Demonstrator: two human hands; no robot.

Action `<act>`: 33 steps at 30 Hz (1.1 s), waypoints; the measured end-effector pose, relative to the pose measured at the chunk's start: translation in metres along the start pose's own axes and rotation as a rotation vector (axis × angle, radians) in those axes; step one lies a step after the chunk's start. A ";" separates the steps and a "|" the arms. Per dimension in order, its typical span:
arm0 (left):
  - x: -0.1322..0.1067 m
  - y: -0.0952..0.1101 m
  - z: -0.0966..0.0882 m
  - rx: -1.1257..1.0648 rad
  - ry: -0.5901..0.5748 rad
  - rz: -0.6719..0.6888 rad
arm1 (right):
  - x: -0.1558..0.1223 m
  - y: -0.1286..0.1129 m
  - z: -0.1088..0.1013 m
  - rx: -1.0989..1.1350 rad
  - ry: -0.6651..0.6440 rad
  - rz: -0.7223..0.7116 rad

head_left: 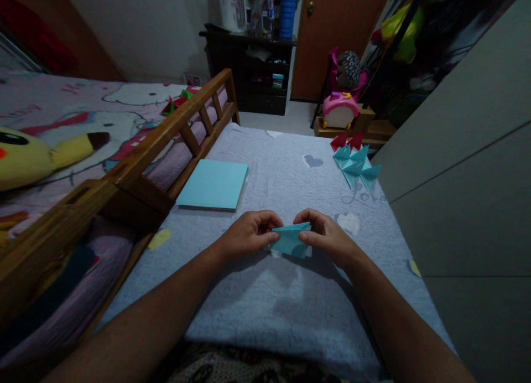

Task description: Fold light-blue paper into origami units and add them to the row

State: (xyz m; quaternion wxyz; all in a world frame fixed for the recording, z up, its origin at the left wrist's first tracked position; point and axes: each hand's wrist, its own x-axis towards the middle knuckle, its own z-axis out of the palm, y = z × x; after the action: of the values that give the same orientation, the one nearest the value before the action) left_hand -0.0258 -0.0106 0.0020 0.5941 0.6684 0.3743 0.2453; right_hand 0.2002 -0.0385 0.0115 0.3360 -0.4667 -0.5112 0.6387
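A small folded piece of light blue paper is held just above the grey bedsheet. My left hand pinches its left side with fingers curled. My right hand pinches its right side, thumb on top. A flat stack of light blue paper squares lies on the sheet to the left of my hands. Several folded blue and red paper pieces lie in a cluster at the far right of the sheet.
A wooden bed rail runs along the left, with a cartoon-print bed and a yellow plush toy beyond it. A grey wardrobe wall stands on the right. A dark shelf, a brown door and a pink toy are at the back.
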 end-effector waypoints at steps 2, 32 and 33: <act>0.000 0.001 0.001 -0.022 0.016 -0.023 | 0.002 0.003 0.004 -0.040 0.015 0.021; -0.002 0.007 0.007 0.106 0.064 0.041 | 0.002 -0.004 0.004 -0.124 0.140 -0.148; -0.002 0.007 0.007 0.119 0.070 0.045 | 0.003 -0.004 0.004 -0.161 0.129 -0.153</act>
State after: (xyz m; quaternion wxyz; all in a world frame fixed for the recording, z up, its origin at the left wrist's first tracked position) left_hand -0.0204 -0.0168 0.0083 0.5342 0.7018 0.3936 0.2593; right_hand 0.1956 -0.0364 0.0145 0.3773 -0.4919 -0.5723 0.5368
